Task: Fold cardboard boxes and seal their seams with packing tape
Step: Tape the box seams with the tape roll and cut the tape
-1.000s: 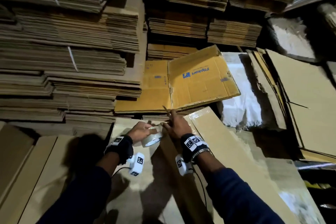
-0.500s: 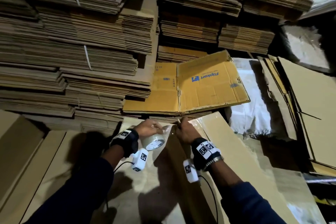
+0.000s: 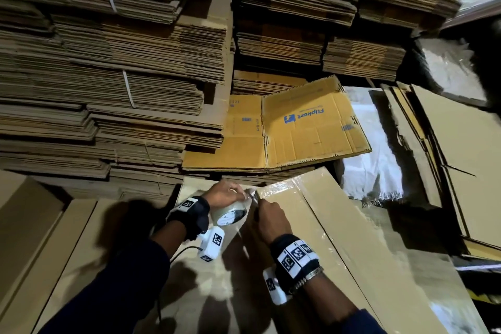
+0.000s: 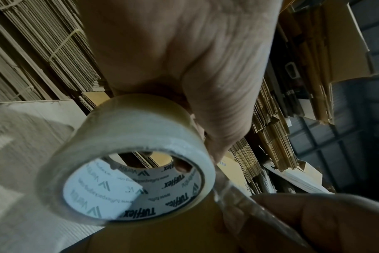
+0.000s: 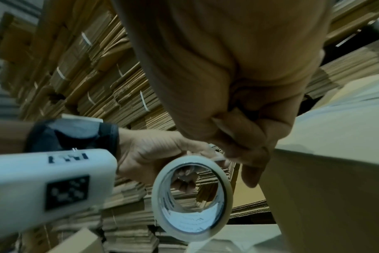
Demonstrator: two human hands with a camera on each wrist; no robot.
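While the left hand [image 3: 226, 195] is gripping the tape roll [image 3: 228, 215], now lifted off the box [image 3: 339, 238], the right hand [image 3: 269, 221], fingers curled, is pinching the stretched strip at the box's 12 o'clock end, so the cut is probably coming next.
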